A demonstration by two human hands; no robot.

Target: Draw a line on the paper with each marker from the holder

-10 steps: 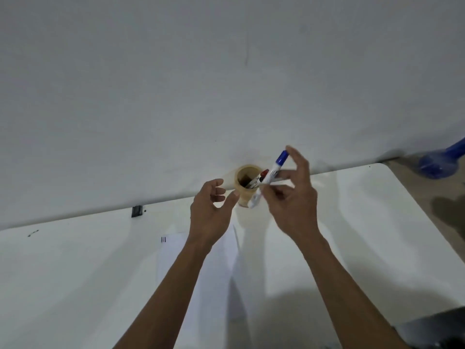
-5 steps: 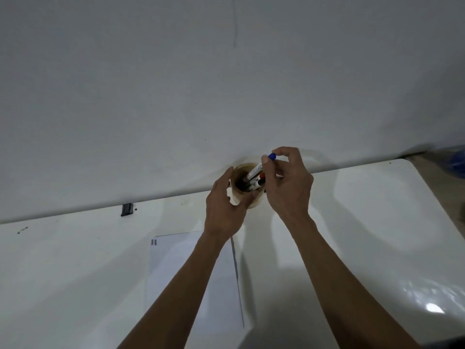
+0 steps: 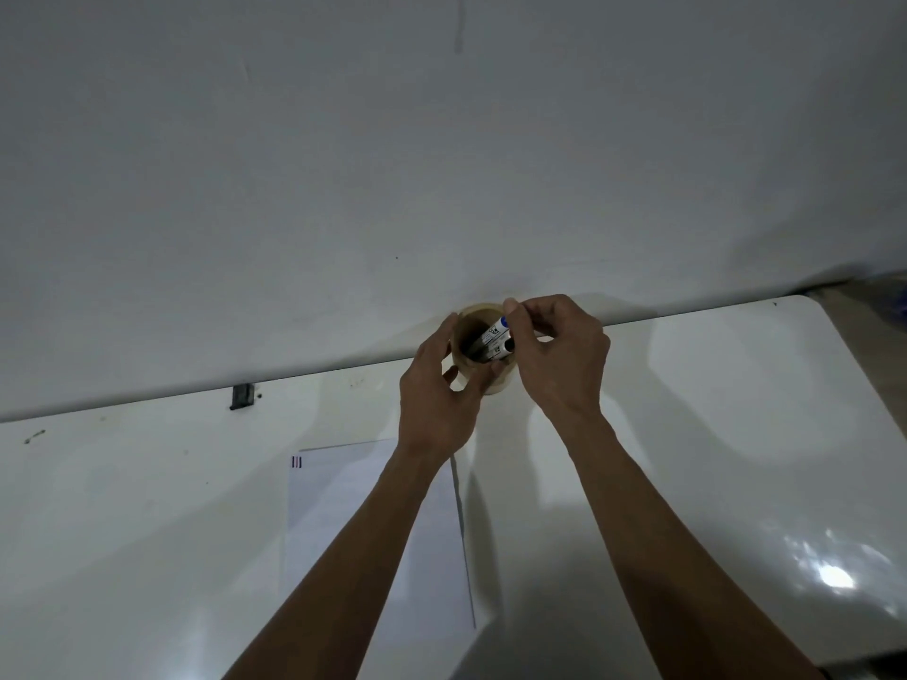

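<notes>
A tan round holder stands at the table's far edge against the wall. My left hand grips its left side and front. My right hand pinches the blue-capped marker by its top, its body lowered into the holder. A black-capped marker leans inside beside it. The white paper lies nearer to me, partly under my left forearm, with three short lines at its top left corner.
The white table meets a white wall along its far edge. A small dark clip sits on that edge to the left. A bright glare spot shows on the table at the right.
My right hand carried the blue-capped marker from above the holder down into it. My left hand went from open beside the holder to gripping it. The view shifted upward.
</notes>
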